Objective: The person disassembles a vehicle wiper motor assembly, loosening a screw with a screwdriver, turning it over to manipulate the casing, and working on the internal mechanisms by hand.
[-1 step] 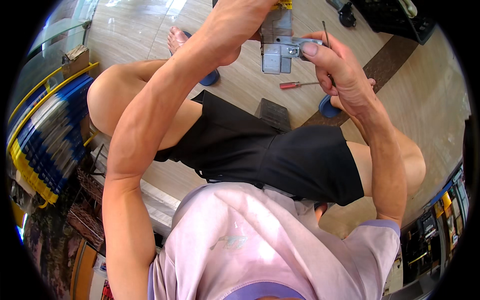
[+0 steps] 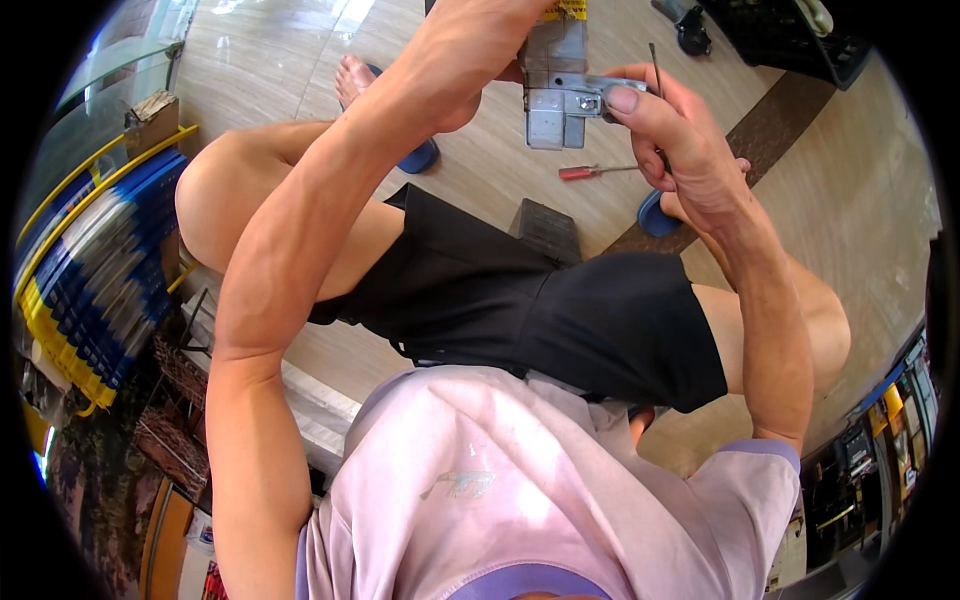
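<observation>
Metal bracket assembly, grey and angular, hung in front of me at the far side of the scene, above the tiled floor and beyond my black shorts. Its narrow arm reached to the right, with a small bright fastener set in it, and I had the end of that arm pinched in my right hand, the thumb lying on top. A thin dark rod stood up past the bent fingers of that same hand. My left hand was cut off by the far edge; a bit of finger showed at the left side of the metal, but I couldn't tell whether it was gripping. A yellow label with dark marks showed at the assembly's far end. On the floor to its near right lay a screwdriver with a red handle, its shaft pointing right, toward my right hand. Nearer, a dark box sat between my knees. I had blue slippers on my feet, well apart. Far to the right stood a black crate, and on the left, blue and yellow packs filled a yellow-framed rack.
</observation>
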The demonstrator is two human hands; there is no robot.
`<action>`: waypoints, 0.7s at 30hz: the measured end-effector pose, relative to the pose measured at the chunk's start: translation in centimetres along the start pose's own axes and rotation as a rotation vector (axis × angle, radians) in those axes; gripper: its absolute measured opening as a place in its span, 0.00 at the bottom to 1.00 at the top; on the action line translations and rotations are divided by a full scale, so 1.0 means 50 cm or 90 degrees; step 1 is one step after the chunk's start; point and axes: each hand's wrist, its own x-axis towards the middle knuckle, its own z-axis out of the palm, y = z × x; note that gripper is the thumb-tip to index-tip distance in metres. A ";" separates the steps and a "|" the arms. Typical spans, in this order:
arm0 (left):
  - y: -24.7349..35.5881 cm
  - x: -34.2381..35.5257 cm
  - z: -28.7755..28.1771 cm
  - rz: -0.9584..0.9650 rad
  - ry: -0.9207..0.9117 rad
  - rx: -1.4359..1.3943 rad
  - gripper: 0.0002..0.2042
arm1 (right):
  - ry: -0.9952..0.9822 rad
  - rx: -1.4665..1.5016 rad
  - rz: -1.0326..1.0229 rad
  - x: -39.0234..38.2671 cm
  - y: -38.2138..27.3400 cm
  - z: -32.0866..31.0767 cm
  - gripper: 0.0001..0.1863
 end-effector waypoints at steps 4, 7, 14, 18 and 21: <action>0.020 -0.034 0.003 -0.020 -0.014 -0.051 0.31 | 0.011 0.108 -0.033 0.006 0.022 -0.006 0.35; 0.008 -0.023 -0.031 -0.085 -0.145 -0.142 0.28 | -0.041 0.176 -0.005 0.001 0.038 -0.016 0.32; 0.004 -0.029 -0.023 -0.074 -0.150 -0.026 0.23 | -0.233 0.411 0.008 -0.004 0.102 -0.046 0.30; -0.028 -0.023 -0.026 -0.015 -0.197 -0.048 0.24 | -0.218 0.450 0.039 -0.014 0.100 -0.036 0.32; -0.022 -0.023 -0.014 -0.027 -0.218 -0.084 0.24 | -0.215 0.423 0.045 -0.006 0.106 -0.041 0.33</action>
